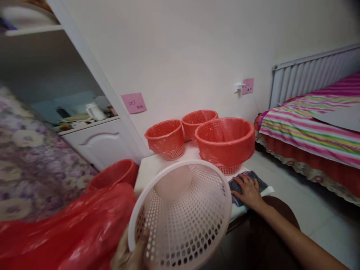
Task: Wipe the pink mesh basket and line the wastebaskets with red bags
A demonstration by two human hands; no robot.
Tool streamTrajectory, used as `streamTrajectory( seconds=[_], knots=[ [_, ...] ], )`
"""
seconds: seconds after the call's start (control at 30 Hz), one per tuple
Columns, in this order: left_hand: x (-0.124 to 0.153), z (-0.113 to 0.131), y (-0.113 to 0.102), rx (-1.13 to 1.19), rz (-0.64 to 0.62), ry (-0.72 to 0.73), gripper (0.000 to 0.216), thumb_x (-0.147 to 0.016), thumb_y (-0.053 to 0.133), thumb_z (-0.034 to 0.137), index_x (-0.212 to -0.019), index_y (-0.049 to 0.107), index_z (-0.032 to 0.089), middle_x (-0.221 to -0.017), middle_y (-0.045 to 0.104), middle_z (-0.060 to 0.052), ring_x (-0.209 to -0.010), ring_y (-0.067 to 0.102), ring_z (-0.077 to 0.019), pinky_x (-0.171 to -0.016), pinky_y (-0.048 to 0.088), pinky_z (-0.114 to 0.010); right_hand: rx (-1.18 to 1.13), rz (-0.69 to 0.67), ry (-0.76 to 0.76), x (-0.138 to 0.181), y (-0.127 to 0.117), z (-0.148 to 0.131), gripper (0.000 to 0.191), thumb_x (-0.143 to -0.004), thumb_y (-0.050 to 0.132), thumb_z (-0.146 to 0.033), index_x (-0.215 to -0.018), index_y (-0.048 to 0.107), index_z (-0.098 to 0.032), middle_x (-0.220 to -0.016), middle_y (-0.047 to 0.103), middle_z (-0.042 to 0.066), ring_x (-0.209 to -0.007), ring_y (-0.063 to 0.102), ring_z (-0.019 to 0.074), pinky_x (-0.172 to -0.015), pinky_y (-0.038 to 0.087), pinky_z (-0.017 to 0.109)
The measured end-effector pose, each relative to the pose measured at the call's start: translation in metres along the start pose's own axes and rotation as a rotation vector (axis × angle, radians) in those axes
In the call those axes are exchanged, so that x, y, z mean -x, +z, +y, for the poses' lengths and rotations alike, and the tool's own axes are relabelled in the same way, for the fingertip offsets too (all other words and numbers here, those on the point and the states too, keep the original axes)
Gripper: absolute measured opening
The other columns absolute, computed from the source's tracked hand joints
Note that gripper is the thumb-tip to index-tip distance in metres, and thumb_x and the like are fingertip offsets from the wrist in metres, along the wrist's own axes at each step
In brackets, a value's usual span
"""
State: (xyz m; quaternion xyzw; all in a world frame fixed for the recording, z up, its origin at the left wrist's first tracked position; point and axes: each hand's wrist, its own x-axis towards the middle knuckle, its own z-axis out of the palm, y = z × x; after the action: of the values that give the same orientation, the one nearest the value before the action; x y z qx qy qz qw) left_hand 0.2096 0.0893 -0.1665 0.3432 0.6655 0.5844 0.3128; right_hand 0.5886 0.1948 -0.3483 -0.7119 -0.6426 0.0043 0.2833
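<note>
A white perforated plastic basket (180,232) is tilted towards me at the front. Its rim is gripped by my left hand (131,251), with the thumb over the inside and the other fingers behind the wall. On the right, my right hand (248,190) lies with fingers spread on a dark grey cloth (260,180) at the table's edge. Just beyond that hand stands a large red basket (225,150) with a red plastic bag over its rim. Two similar baskets, a left one (165,144) and a back one (198,117), stand behind the white basket.
Another red basket (112,174) sits low on the left, by a big red plastic bag (70,236). The white table (146,168) meets the wall. A cabinet (104,144) and floral curtain (42,157) are left; a bed with a striped cover (306,120) is right.
</note>
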Motion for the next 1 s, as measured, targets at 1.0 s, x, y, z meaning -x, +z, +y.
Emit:
streamTrajectory(
  seconds=[1.0],
  knots=[
    [-0.087, 0.073, 0.018, 0.552, -0.342, -0.276, 0.023, -0.079, 0.052, 0.002, -0.098, 0.063, 0.006, -0.076, 0.074, -0.008, -0.073, 0.072, -0.0184, -0.078, 0.060, -0.031, -1.202, -0.641, -0.100, 0.006, 0.035, -0.111, 0.061, -0.086, 0.057, -0.051, -0.134, 0.038, -0.018, -0.136, 0.054, 0.022, -0.109, 0.066, 0.0294, -0.100, 0.046, 0.049]
  ],
)
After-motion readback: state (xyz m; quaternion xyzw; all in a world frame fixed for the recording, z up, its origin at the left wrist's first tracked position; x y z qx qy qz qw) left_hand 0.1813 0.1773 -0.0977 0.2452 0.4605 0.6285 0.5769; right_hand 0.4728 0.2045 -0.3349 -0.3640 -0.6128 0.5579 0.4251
